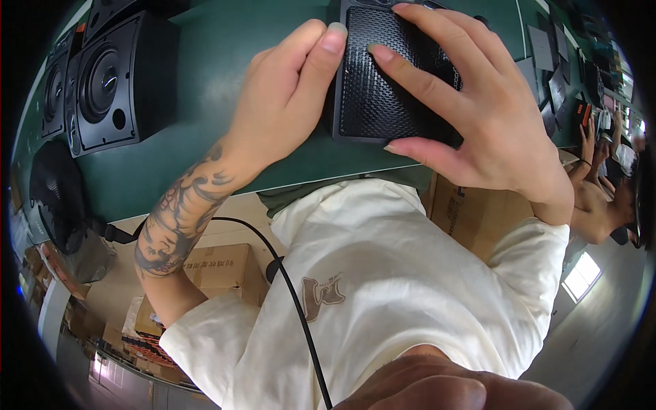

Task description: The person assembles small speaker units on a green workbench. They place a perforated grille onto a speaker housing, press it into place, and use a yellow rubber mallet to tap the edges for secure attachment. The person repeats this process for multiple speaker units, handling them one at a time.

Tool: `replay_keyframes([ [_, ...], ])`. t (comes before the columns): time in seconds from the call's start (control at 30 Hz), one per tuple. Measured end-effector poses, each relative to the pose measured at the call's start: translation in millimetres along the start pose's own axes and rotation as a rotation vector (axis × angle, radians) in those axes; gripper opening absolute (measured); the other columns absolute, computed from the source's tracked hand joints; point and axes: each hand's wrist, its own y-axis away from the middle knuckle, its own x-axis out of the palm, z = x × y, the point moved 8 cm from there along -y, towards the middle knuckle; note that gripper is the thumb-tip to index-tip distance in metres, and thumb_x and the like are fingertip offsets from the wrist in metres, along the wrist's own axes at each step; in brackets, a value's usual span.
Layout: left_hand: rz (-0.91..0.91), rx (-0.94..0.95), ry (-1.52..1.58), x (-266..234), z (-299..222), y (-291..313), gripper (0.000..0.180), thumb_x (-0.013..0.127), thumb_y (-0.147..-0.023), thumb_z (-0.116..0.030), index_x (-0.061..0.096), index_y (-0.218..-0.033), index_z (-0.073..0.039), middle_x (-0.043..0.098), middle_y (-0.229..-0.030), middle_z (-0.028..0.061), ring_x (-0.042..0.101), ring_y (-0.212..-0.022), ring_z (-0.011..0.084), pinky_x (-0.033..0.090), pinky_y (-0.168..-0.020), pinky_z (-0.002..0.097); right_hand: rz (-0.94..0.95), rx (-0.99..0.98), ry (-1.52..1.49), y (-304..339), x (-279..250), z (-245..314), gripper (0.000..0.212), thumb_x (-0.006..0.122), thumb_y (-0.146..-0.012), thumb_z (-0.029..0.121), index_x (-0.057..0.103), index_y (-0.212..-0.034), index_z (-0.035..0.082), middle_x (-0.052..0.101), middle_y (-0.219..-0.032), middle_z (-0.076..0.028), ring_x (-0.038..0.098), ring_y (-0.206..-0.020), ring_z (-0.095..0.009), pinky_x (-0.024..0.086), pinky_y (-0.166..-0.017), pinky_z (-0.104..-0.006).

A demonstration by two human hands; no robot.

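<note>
A black speaker with a perforated metal grille (362, 102) lies on the green table in front of me, grille up. My left hand (290, 82) is closed at the speaker's left edge. Its thumb presses along the rim of the grille, while the other fingers are curled and their tips hidden. Across the grille, my right hand (478, 102) rests with fingers spread and nothing in them. Its index fingertip touches the mesh, and its thumb is near the lower edge. The speaker's far end runs out of the picture.
More black speakers (102, 85) stand at the left of the green table (212, 82). A dark bag (55, 195) is by the table's left corner. Flat dark panels (540, 48) lie at the right. A black cable (294, 294) crosses my shirt, and cardboard boxes (219, 266) are below.
</note>
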Motion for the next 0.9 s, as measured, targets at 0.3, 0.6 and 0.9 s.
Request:
replay_keyframes([
  [0.3,-0.028,0.064,-0.072,-1.8,-7.2,-1.2,0.036,0.05,-0.111,-0.029,0.051,-0.085,-0.003,0.046,-0.065,0.0062,0.042,-0.057,0.0172,0.038,-0.054,0.0324,-0.043,-0.04,-0.024,-1.5,1.5,0.0,0.064,0.075,-0.084,0.045,0.064,-0.136,0.009,0.051,-0.146,-0.022,0.052,-0.129,-0.044,0.042,-0.108,-0.0518],
  [0.6,-0.034,-0.106,0.148,1.1,3.9,-3.1,0.041,0.057,-0.108,-0.034,0.053,-0.078,-0.007,0.05,-0.064,-0.001,0.048,-0.055,0.0081,0.039,-0.049,0.0256,-0.069,-0.052,-0.04,0.3,5.3,-0.1,0.058,0.071,-0.09,0.045,0.065,-0.134,0.009,0.052,-0.145,-0.021,0.051,-0.131,-0.043,0.042,-0.108,-0.0517],
  [0.9,0.1,-0.321,0.306,9.3,3.7,-10.8,0.05,0.071,-0.097,-0.046,0.053,-0.065,-0.012,0.056,-0.062,-0.0034,0.05,-0.051,0.0049,0.039,-0.046,0.0197,-0.17,-0.104,-0.07,6.4,17.0,-8.5,0.053,0.068,-0.095,0.045,0.065,-0.133,0.009,0.054,-0.144,-0.02,0.051,-0.132,-0.043,0.041,-0.109,-0.0516],
])
